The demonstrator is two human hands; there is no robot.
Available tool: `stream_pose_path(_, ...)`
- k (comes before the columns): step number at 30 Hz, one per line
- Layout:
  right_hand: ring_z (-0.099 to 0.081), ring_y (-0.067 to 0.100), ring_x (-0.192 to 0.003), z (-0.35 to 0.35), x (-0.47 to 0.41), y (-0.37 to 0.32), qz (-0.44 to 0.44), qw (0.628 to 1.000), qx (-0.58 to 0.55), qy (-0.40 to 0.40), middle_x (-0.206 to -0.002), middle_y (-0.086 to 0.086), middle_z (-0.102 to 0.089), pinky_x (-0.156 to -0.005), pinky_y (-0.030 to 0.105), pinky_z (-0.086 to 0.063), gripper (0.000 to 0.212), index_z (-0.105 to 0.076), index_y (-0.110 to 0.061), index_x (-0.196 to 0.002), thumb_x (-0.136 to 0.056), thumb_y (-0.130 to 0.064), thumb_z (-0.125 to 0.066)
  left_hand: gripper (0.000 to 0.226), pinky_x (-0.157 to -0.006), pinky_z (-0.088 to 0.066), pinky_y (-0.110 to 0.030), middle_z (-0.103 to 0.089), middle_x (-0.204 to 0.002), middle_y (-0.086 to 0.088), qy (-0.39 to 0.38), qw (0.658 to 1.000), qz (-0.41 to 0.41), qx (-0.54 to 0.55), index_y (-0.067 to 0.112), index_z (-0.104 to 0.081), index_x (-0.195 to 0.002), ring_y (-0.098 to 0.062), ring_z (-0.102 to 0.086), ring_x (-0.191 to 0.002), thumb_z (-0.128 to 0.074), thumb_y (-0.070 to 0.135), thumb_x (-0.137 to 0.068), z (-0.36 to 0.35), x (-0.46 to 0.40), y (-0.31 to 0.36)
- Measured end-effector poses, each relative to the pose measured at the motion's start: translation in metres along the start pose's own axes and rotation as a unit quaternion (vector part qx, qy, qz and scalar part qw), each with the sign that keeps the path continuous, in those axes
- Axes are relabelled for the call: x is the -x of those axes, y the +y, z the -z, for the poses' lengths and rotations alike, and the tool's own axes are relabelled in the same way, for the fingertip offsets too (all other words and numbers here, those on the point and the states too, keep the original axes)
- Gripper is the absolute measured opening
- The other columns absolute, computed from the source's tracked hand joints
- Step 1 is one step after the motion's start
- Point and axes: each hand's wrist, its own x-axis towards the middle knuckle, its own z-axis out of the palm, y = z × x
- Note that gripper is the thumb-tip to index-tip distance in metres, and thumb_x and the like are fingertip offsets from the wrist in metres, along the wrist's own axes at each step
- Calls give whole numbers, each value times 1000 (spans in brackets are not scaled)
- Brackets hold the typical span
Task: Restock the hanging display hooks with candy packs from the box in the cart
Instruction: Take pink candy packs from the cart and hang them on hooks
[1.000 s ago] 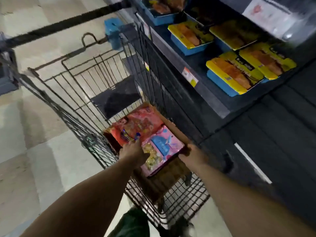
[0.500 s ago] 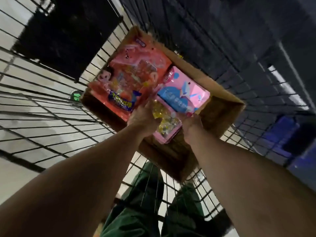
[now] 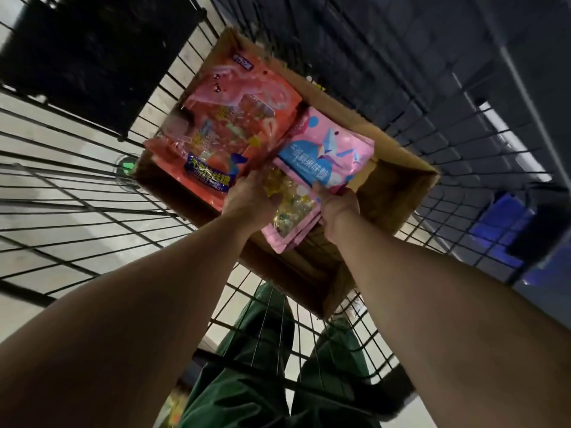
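inside the cardboard box (image 3: pixel 398 193) in the wire cart (image 3: pixel 77 193), left hand (image 3: pixel 250 199) and right hand (image 3: pixel 338 208) grip a stack of pink candy packs (image 3: pixel 321 156) beside the red packs (image 3: pixel 222 125). picking step; next, likely lifting them clear toward hooks out of view. pale floor below the box.

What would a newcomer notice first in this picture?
Two bare arms reach down into a cardboard box inside a wire cart. The left hand and right hand grip a stack of pink packs at the centre. A big red pack lies beside it, on the left.
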Motion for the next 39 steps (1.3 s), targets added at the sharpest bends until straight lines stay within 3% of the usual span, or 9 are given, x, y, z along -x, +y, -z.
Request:
stream_pose_path(6, -70, 25, -96, 52, 28, 4, 90, 996, 17, 1, -108, 6, -72, -91, 48, -56, 40, -64, -21, -105, -73, -36, -81, 50, -76, -49, -33, -65, -113, -7, 10, 996, 15, 88, 20, -56, -136, -26, -63, -94, -61, 47, -95, 25, 18, 26)
stream_pose_path(11, -66, 18, -108, 109, 82, -11, 88, 980, -13, -177, -117, 1, -71, -93, 39, -49, 20, -64, -25, -110, -91, -18, -66, 57, -87, -59, -35, -72, -111, -10, -72, 947, 74, 303, 15, -66, -122, -28, -70, -96, -69, 60, -86, 61, 43, 59)
stream_pose_path(15, -66, 14, -104, 138, 116, -18, 103, 972, -37, -206, -109, -4, -72, -93, 41, -49, 28, -62, -22, -110, -85, -12, -69, 25, -65, -59, -29, -71, -79, -7, -155, 918, 61, 359, 5, -66, -105, -20, -69, -71, -65, 29, -99, 83, 79, 84)
stream_pose_path(19, -69, 11, -66, 154, 152, -24, 89, 975, -128, -157, -85, -4, -74, -54, 26, -52, 22, -66, -17, -102, -82, -14, -75, 22, -73, -62, -38, -75, -90, -14, -136, 930, 10, 340, 4, -68, -104, -25, -71, -77, -74, 21, -92, 85, 103, 113)
stream_pose_path(24, -70, 20, -59, 194, 191, -17, 152, 956, -236, -87, -92, 9, -72, -56, 37, -61, 34, -67, -6, -113, -81, -12, -78, 86, -99, -55, -52, -76, -112, -12, -152, 935, -69, 312, 13, -72, -118, -31, -73, -101, -96, 55, -47, 68, 128, 158)
stream_pose_path(26, -70, 20, -57, 224, 206, -9, 182, 948, -252, -69, -90, 12, -72, -55, 35, -61, 35, -67, 1, -114, -83, -11, -77, 56, -97, -57, -41, -76, -115, -12, -180, 929, -125, 298, 8, -72, -118, -26, -74, -98, -88, 42, -75, 61, 158, 181)
stream_pose_path(28, -69, 22, -55, 259, 221, 5, 221, 934, -277, -52, -89, 14, -71, -53, 34, -61, 25, -67, 2, -108, -85, -5, -73, 21, -72, -61, -27, -80, -93, -9, -197, 924, -163, 285, 9, -75, -102, -17, -76, -74, -75, 27, -91, 45, 191, 205)
stream_pose_path(33, -71, 27, -80, 375, 253, 72, 283, 904, -317, 48, -105, 18, -73, -75, 44, -60, 29, -69, -4, -106, -79, -9, -80, 60, -90, -59, -52, -79, -102, -14, -232, 896, -208, 315, 20, -83, -91, -29, -75, -87, -92, 60, -47, -38, 279, 269)
stream_pose_path(39, -70, 24, -78, 538, 318, 212, 299, 861, -392, 123, -100, 12, -73, -81, 46, -60, 32, -66, 0, -114, -84, -7, -75, 43, -91, -59, -51, -80, -94, -10, -235, 892, -289, 255, 15, -76, -98, -30, -75, -90, -80, 55, -80, -188, 437, 336)
